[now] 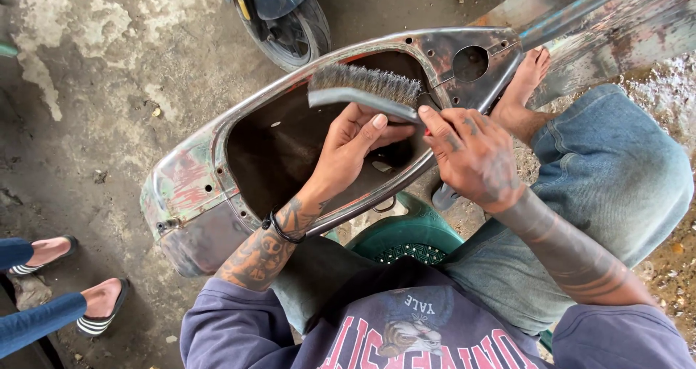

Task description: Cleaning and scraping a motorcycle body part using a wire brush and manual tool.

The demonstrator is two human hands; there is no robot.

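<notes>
I held the wire brush [366, 88] with both hands over the scooter body panel [217, 173], which lay across my lap with its hollow side up. My left hand [348, 151] was clamped on the middle of the brush's back, and my right hand [471, 155] was closed around its handle end. The bristles pointed away from me, near the panel's upper rim. A green stool [406, 240] sat under me. Another person's sandalled feet [101, 304] stood on the concrete floor [109, 72] to my left.

One wire brush [365, 86], one scooter body shell [217, 173], two hands [355, 148].
</notes>
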